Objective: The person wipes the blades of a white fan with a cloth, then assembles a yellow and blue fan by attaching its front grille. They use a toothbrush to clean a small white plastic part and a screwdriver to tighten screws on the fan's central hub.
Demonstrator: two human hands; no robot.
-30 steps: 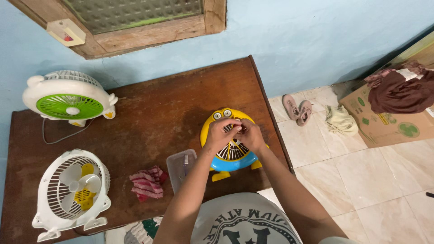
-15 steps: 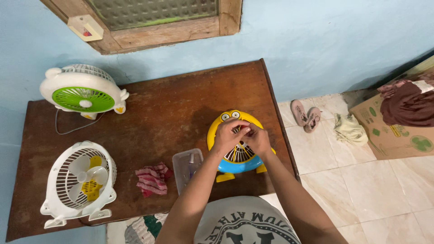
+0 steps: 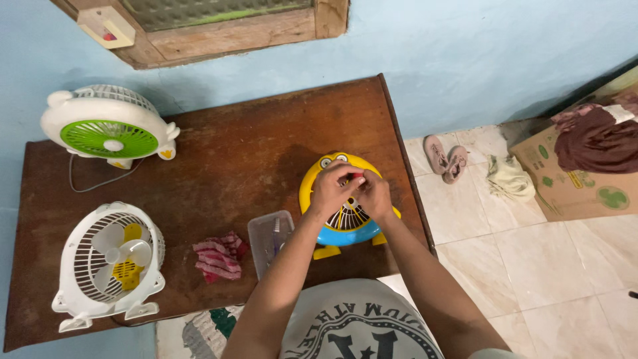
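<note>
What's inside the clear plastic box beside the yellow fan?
The clear plastic box holds a thin tool-like stick; its near end is hidden behind the left forearm.

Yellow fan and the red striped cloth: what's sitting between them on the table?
In the head view, a clear plastic box sits between the yellow fan and the cloth.

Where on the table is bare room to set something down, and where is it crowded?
The widest bare patch of the table lies between the green fan and the yellow fan, toward the wall. The near edge is crowded: white fan, red cloth, clear box, and both hands on the yellow fan.
</note>
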